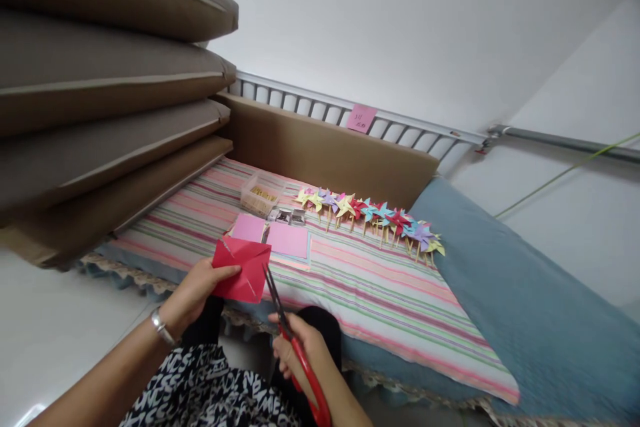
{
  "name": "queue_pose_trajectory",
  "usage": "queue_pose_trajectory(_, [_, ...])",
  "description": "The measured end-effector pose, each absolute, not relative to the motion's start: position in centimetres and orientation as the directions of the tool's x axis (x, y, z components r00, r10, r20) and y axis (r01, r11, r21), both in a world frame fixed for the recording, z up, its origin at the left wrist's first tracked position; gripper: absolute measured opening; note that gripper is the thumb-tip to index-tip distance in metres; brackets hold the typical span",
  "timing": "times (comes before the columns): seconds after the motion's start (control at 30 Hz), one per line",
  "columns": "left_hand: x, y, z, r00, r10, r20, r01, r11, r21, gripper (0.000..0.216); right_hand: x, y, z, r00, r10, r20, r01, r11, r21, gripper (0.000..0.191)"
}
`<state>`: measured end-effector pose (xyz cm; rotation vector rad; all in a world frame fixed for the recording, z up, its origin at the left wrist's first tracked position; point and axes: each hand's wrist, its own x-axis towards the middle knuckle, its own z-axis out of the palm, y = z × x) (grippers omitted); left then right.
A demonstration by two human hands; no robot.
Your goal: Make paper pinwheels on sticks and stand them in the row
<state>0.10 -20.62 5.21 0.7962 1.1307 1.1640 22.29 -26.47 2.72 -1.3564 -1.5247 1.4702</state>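
Observation:
A square of red paper with diagonal creases or cuts near its corners is pinched in my left hand, thumb on top. My right hand is wrapped around the red-handled scissors. Their dark blades point up and away from me, with the tips close to the paper's right edge; whether they touch it I cannot tell. Just beyond the red square lie pink paper sheets in stacks, with blue and peach sheets showing under one of them.
Behind the paper stand a clear plastic box and small dark-and-silver boxes. A row of colourful paper pinwheels lies on the striped cloth. Stacked brown cushions rise at left. A pink note hangs on the rail.

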Motion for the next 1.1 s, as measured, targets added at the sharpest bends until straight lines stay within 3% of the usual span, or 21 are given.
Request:
queue_pose_trajectory(0.33, [0.0, -20.4, 6.0, 0.044, 0.964, -0.262, -0.271, 0.264, 0.926, 0.033, 22.1, -27.4, 2.8, -0.296, 0.938, -0.18, 0.461, -0.025, -0.887, 0.024])
queue_pose_trajectory(0.83, [0.1, -20.5, 5.8, 0.073, 0.958, -0.277, -0.273, 0.286, 0.918, 0.03, 21.9, -28.2, 4.3, -0.287, 0.93, -0.23, 0.406, -0.099, -0.909, 0.016])
queue_pose_trajectory(1.1, [0.5, -20.9, 6.1, 0.085, 0.966, -0.246, -0.276, 0.26, 0.925, 0.027, 21.9, -27.7, 3.8, -0.311, 0.931, -0.191, 0.408, -0.05, -0.912, 0.019])
